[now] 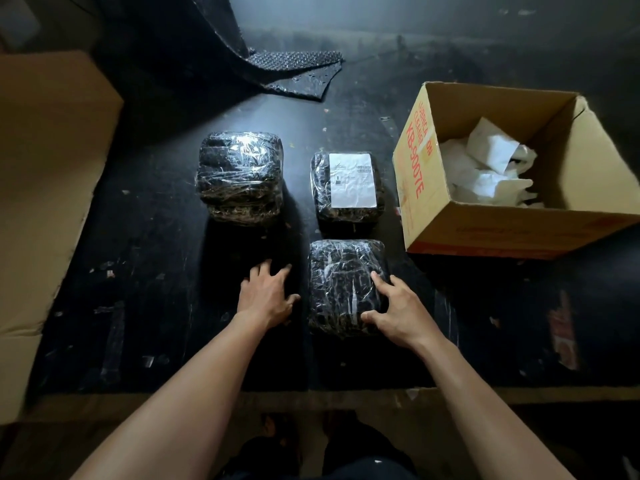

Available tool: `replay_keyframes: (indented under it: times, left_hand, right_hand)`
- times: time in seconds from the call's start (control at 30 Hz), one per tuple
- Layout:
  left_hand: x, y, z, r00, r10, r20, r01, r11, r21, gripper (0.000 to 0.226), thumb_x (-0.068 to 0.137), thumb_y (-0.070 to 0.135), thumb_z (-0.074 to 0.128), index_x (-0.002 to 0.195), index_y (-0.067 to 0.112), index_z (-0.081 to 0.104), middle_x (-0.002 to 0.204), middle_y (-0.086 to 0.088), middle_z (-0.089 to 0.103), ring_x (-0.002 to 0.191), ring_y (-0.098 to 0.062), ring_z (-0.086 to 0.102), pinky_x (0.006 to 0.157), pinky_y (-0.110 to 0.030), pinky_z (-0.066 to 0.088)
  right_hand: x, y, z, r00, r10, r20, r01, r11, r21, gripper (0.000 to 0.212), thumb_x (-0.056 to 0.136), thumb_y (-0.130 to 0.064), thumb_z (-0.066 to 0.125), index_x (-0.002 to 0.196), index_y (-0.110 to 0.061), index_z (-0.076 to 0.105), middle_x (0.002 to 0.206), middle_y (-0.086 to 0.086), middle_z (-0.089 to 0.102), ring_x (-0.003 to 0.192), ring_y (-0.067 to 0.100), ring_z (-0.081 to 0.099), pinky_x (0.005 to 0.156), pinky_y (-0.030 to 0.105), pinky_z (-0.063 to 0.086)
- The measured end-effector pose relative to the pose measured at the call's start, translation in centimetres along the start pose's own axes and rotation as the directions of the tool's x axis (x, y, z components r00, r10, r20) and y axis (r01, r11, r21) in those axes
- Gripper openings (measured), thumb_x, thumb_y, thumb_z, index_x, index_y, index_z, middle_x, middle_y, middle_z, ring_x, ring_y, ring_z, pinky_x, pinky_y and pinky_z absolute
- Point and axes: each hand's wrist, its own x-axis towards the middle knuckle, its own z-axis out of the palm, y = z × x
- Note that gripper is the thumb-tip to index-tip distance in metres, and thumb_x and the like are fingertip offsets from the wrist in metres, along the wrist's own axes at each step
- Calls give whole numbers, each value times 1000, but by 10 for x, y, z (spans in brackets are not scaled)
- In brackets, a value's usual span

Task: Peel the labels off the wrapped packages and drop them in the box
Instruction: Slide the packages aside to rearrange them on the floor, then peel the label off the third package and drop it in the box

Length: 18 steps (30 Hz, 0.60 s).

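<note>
Here, right grip [394,310] lay spread on near package [346,285] | left grip [266,292] splayed, empty, on bench [156,271] | labelled package [348,185] at 12 o'clock of right grip | box [512,226] at 2 o'clock

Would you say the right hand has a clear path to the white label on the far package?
Probably yes. The right hand rests on the near package, and the white label faces up on the far package directly beyond, with nothing lying over it.
</note>
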Motion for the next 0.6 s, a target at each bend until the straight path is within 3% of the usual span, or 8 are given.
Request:
replay_keyframes:
  times: [0.1,0.2,0.37,0.43,0.6]
  left_hand:
    - [10,9,-12,998,10,-69,-16,995,-96,64,92,54,56,150,33,39,151,-10,42,132,-35,42,104,-48,44]
    - [31,30,-33,986,50,-161,-85,971,-223,53,94,38,56,145,25,49,142,-7,54,125,-32,51,100,-44,48]
    - [79,65,-76,968,10,-252,-115,906,-407,50,89,17,51,139,21,56,133,-8,60,118,-30,57,99,-41,48]
    - [102,74,-89,965,15,-261,-133,888,-440,48,92,18,53,140,21,56,131,-9,60,116,-30,58,98,-40,48]
    - [155,88,-99,971,-1,-238,-116,871,-477,54,97,28,54,149,25,43,137,-10,54,123,-29,54,103,-36,42]
  right_hand:
    - [11,-11,-23,998,-38,-49,36,998,-41,68,86,-40,71,147,-27,46,159,7,31,145,24,34,114,37,32]
    - [36,-29,-48,984,-136,-110,133,990,-40,61,88,-37,69,143,-18,51,144,4,49,132,20,49,108,30,38]
    - [105,-67,-82,972,-194,-137,184,980,-78,62,90,-33,64,146,-15,45,149,9,47,136,25,46,115,39,35]
    - [137,-78,-92,970,-195,-142,180,977,-113,62,90,-31,63,147,-16,44,151,9,46,136,27,46,113,45,37]
    - [209,-98,-109,958,-235,-162,188,947,-260,55,93,-25,61,145,-14,45,145,11,49,131,31,49,104,40,44]
